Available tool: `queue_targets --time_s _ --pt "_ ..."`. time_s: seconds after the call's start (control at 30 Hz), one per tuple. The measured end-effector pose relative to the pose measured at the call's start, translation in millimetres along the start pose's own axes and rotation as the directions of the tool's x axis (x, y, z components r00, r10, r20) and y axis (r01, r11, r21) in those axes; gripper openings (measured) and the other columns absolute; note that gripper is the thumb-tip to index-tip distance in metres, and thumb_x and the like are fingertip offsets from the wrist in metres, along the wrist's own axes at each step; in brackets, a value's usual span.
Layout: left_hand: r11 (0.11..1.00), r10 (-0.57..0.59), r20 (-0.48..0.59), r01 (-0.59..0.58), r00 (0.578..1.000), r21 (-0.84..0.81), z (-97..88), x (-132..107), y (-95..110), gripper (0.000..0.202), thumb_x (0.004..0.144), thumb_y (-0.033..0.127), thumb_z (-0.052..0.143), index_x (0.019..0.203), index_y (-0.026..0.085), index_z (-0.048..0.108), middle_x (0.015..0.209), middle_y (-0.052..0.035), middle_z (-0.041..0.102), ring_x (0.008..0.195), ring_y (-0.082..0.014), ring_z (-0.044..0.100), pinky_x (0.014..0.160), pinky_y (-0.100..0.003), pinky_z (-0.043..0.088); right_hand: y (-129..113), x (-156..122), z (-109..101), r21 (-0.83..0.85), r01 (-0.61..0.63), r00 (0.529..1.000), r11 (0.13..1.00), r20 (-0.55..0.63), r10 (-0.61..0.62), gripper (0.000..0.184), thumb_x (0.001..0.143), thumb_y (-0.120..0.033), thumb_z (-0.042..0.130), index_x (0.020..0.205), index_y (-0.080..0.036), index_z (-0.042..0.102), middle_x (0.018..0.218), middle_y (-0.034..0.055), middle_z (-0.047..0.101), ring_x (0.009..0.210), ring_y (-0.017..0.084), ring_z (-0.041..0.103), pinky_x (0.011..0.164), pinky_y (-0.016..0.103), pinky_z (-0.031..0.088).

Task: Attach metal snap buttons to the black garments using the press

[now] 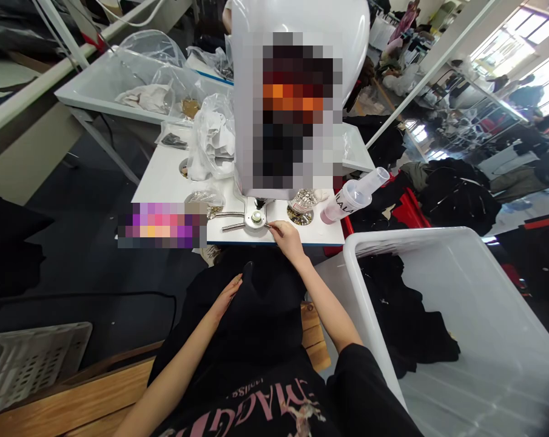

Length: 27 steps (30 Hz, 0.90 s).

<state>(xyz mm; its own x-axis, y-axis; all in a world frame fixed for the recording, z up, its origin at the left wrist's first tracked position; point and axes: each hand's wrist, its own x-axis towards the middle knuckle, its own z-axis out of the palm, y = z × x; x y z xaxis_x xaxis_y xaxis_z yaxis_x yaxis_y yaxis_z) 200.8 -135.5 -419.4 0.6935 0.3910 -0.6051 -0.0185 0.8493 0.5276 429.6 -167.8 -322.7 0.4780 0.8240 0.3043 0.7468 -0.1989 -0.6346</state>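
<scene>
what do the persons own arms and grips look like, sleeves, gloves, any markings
Both the slender left forearm and right forearm are bare, with no cables, watch or markings visible. The left grip and right grip are ungloved human hands. A loose black fabric short sleeve ends near the right elbow; the left sleeve is out of view.

Looks forward and steeply down from the wearer's head, over a printed black shirt (274, 364) at the bottom edge. Takes in the left hand (226, 298) and right hand (289, 241) at close range, near mid-frame. Faces the white machine (244, 109) across the worktable (158, 182), spreading wide to slanted windows (501, 51), far off at upper right.
</scene>
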Motion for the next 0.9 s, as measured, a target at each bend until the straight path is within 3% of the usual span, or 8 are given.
queue_targets --time_s 0.23,0.33,0.43,0.47,0.53,0.67,0.77,0.9 --pt "1.0 0.003 0.005 -0.003 1.0 0.005 -1.5 4 -1 0.05 0.061 0.034 0.079 0.104 0.02 0.06 0.104 -0.0061 0.069 0.121 -0.0263 0.051 0.099 -0.031 0.044 -15 -7 1 -0.135 0.011 1.0 0.991 -0.012 -0.013 0.022 0.089 -0.02 0.048 0.104 -0.017 0.065 0.101 0.0093 0.068 0.096 0.02 0.059 0.087 0.033 0.047" --pt "1.0 -0.002 0.003 0.002 1.0 0.006 -2.2 4 -1 0.05 0.06 0.033 0.079 0.105 0.02 0.06 0.103 -0.0059 0.069 0.123 -0.0262 0.05 0.099 -0.03 0.045 -21 5 -26 -0.175 0.049 0.987 0.983 -0.142 -0.074 0.023 0.089 -0.024 0.048 0.104 -0.016 0.064 0.105 0.0105 0.066 0.101 0.021 0.058 0.092 0.035 0.045" --pt "1.0 -0.007 -0.005 0.007 1.0 -0.003 -3.3 5 -2 0.05 0.061 0.033 0.078 0.106 0.02 0.06 0.103 -0.0051 0.068 0.124 -0.0253 0.049 0.098 -0.028 0.046 -17 41 -70 -0.261 -0.057 0.965 0.964 -0.263 -0.014 0.027 0.09 -0.019 0.041 0.105 -0.013 0.063 0.103 0.0108 0.066 0.098 0.02 0.059 0.09 0.032 0.045" --pt "1.0 -0.007 -0.011 0.007 1.0 -0.006 -3.6 5 -2 0.049 0.062 0.032 0.077 0.106 0.02 0.06 0.104 -0.005 0.068 0.124 -0.0249 0.049 0.098 -0.028 0.045 -14 56 -84 -0.304 -0.107 0.971 0.947 -0.235 0.035 0.029 0.09 -0.016 0.039 0.106 -0.012 0.063 0.104 0.0107 0.066 0.098 0.019 0.059 0.089 0.031 0.045" --pt "1.0 -0.005 -0.027 0.004 1.0 -0.009 -3.9 5 -2 0.047 0.063 0.031 0.076 0.106 0.019 0.06 0.107 -0.0051 0.067 0.126 -0.0238 0.047 0.099 -0.026 0.044 -6 88 -105 -0.459 -0.172 0.983 0.872 -0.028 0.179 0.032 0.087 -0.012 0.04 0.107 -0.013 0.064 0.107 0.0101 0.066 0.1 0.02 0.06 0.089 0.03 0.044" --pt "1.0 0.014 -0.032 -0.014 0.999 -0.001 -0.8 2 -1 0.047 0.065 0.033 0.074 0.107 0.018 0.058 0.109 -0.0085 0.067 0.124 -0.0252 0.05 0.101 -0.03 0.043 7 130 -112 -0.657 -0.126 0.827 0.744 0.345 0.444 0.031 0.072 -0.01 0.059 0.101 -0.013 0.069 0.105 0.0117 0.068 0.094 0.023 0.063 0.081 0.028 0.047" --pt "0.999 0.039 -0.01 -0.039 0.999 0.01 2.7 -5 3 0.056 0.064 0.041 0.075 0.11 0.017 0.055 0.104 -0.0108 0.068 0.116 -0.028 0.056 0.098 -0.035 0.046 10 137 -103 -0.663 -0.111 0.797 0.74 0.385 0.465 0.03 0.065 -0.004 0.061 0.091 -0.012 0.072 0.097 0.0132 0.07 0.086 0.024 0.064 0.074 0.027 0.047" --pt "0.992 0.102 -0.045 -0.098 0.994 0.084 -1.5 -19 14 0.061 0.061 0.043 0.079 0.112 0.02 0.054 0.104 -0.0068 0.067 0.109 -0.0245 0.059 0.089 -0.028 0.048 13 132 -102 -0.637 -0.103 0.824 0.764 0.376 0.424 0.03 0.067 0.0 0.055 0.09 -0.011 0.072 0.097 0.0124 0.07 0.087 0.022 0.063 0.074 0.025 0.045"
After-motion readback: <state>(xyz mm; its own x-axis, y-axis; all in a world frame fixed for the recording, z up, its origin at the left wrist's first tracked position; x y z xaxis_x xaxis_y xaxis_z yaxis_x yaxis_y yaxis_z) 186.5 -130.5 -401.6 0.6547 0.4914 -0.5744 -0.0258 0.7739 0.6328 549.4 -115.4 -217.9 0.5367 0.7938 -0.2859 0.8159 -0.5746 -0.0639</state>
